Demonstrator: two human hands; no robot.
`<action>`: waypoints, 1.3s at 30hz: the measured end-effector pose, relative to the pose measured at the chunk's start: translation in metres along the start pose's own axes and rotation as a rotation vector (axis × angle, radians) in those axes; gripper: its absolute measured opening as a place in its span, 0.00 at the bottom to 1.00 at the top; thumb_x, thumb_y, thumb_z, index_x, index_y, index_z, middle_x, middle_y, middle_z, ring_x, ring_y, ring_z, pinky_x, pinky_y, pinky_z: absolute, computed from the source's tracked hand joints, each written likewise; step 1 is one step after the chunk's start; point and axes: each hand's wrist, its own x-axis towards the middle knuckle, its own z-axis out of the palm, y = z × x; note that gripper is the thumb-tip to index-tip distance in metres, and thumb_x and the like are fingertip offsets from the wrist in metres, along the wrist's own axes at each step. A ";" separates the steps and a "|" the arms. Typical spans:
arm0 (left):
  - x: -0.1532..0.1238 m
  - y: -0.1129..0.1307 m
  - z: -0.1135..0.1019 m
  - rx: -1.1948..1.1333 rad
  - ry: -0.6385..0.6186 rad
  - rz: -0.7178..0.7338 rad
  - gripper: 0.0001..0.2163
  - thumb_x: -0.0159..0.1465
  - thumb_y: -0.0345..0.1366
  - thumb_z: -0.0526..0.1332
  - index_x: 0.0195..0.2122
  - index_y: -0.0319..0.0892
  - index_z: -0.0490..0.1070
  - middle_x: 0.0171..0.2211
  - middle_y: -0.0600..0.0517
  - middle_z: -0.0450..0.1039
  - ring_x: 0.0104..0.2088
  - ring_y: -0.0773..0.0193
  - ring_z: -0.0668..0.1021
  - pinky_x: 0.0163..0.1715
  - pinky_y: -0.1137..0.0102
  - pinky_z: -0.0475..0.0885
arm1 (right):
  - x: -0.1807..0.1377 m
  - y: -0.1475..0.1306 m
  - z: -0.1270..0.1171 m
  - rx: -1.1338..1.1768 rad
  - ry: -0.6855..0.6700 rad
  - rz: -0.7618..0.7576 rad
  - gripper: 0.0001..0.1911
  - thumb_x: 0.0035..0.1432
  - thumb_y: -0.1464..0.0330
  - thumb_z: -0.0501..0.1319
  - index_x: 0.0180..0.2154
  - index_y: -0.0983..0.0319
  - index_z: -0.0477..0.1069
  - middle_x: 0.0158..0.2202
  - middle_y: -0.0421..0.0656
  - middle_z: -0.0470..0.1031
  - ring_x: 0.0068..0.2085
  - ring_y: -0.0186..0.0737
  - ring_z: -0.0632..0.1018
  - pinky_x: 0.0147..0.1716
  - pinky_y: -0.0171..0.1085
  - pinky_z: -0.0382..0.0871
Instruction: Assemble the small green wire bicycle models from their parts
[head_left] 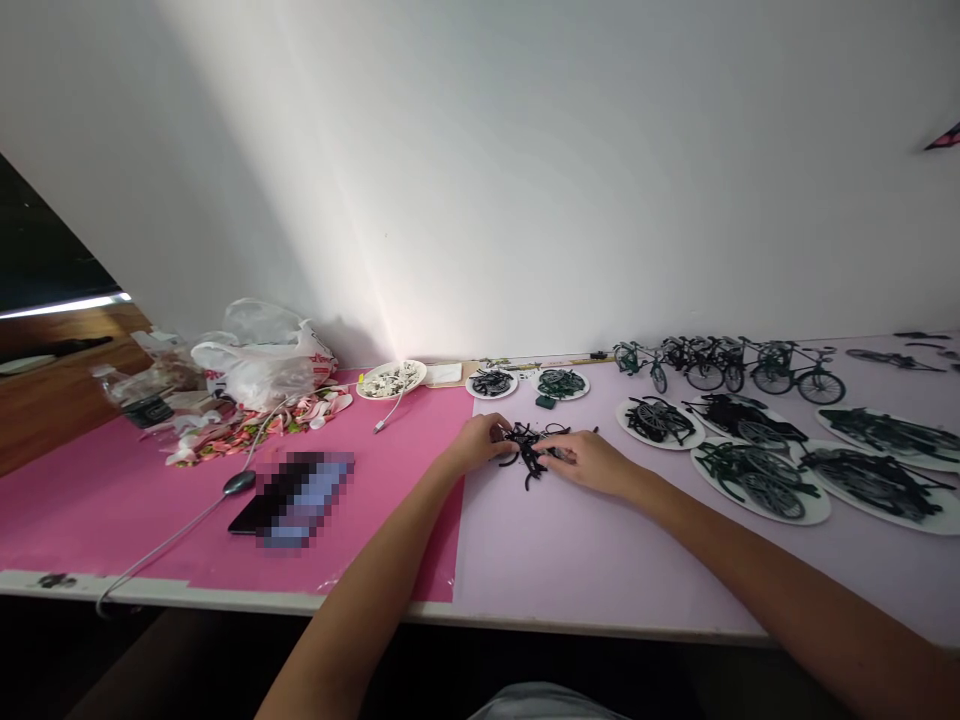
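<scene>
A small heap of black plastic model-bicycle parts lies on the pale lilac sheet, between my two hands. From its left side my left hand reaches in, fingers curled and closed at the edge of the dark pieces. My right hand comes from the other side, with thumb and fingers pinched together on a black part. The exact shape of what each hand grips is too small and partly hidden by the fingers. Several assembled model bicycles stand upright at the back right.
Plates of bicycle parts cover the right side; two small plates sit behind the heap. A bowl of white pieces, a plastic bag, petals, a phone and a cable lie left. A wall rises behind.
</scene>
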 end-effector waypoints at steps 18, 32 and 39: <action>-0.004 0.011 -0.003 -0.031 -0.066 0.020 0.32 0.47 0.54 0.76 0.50 0.42 0.75 0.40 0.46 0.80 0.41 0.53 0.80 0.40 0.65 0.73 | -0.001 0.001 0.015 0.045 -0.034 -0.180 0.21 0.68 0.56 0.57 0.30 0.60 0.81 0.21 0.39 0.71 0.24 0.35 0.63 0.26 0.35 0.53; -0.009 0.019 -0.012 -0.042 -0.115 0.013 0.28 0.50 0.46 0.74 0.52 0.44 0.74 0.40 0.48 0.81 0.41 0.54 0.81 0.43 0.64 0.74 | 0.006 0.013 0.016 -0.126 0.207 0.062 0.24 0.66 0.57 0.55 0.20 0.60 0.60 0.17 0.38 0.63 0.21 0.34 0.59 0.24 0.36 0.49; -0.014 0.025 -0.015 0.052 -0.062 0.019 0.21 0.56 0.36 0.66 0.52 0.44 0.75 0.36 0.50 0.80 0.37 0.57 0.80 0.39 0.66 0.74 | 0.008 0.024 0.020 -0.005 0.256 0.042 0.26 0.66 0.52 0.54 0.20 0.61 0.64 0.18 0.39 0.64 0.23 0.35 0.61 0.25 0.36 0.52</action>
